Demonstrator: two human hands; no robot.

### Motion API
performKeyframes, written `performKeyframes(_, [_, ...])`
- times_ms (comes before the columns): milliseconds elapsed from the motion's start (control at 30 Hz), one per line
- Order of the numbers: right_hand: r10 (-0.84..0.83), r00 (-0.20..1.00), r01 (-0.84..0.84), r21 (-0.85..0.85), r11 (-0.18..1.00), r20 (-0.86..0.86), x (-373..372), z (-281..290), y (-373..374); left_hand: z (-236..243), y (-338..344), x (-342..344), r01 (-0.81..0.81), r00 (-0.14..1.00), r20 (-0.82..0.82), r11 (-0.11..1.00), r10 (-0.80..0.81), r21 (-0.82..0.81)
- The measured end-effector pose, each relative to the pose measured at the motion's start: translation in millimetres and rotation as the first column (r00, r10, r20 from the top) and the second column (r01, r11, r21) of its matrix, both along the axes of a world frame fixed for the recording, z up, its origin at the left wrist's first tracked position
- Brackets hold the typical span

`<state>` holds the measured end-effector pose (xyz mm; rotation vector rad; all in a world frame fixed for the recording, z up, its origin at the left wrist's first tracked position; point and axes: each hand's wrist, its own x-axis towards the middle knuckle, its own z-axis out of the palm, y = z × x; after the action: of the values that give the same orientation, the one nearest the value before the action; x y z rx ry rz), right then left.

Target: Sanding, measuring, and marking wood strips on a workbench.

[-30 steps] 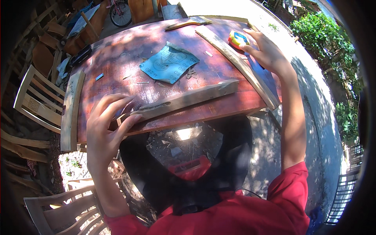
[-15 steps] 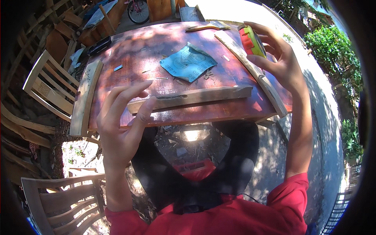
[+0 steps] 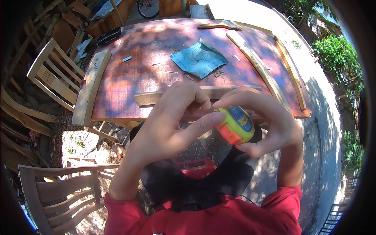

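Fingers (image 3: 254,99) of your right hand (image 3: 284,131) wrap the tape (image 3: 239,124) while your left hand (image 3: 170,121), bent narrow, thumbs its left end, grip unclear, and the tape has come from the table's (image 3: 129,84) right side toward your lap (image 3: 166,180).

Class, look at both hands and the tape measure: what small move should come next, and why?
Probably the left hand should draw out some tape: its thumb is at the front edge of the tape measure, the right hand holds the case, and a wooden strip lies just beyond.
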<state>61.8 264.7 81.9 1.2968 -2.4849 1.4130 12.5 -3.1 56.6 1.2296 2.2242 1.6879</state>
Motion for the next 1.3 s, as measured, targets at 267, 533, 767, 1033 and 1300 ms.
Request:
performKeyframes(267, [-0.481, 0.78, 0.557, -0.096, 0.825, 0.4, 40, -9, 34, -14, -60, -2, -0.444, 0.877, 0.313, 0.864, 0.365, 0.236])
performKeyframes(533, [-0.749, 0.544, 0.838, -0.196, 0.51, 0.377, 51, -37, 121, -50, -81, -21, -0.766, 0.608, -0.546, 0.606, 0.576, -0.213])
performKeyframes(767, [-0.819, 0.446, 0.885, -0.315, 0.343, 0.36, 29, -50, 106, -51, -72, -30, -0.814, 0.522, -0.693, 0.534, 0.497, -0.229])
performKeyframes(1033, [-0.772, 0.501, 0.865, -0.213, 0.454, 0.391, 34, -41, 88, -49, -64, -31, -0.8, 0.547, -0.692, 0.536, 0.471, -0.269])
performKeyframes(1300, [-0.75, 0.51, 0.785, 0.13, 0.606, 0.42, 27, -11, 84, -53, -73, -32, -0.804, 0.555, -0.659, 0.532, 0.508, -0.266])
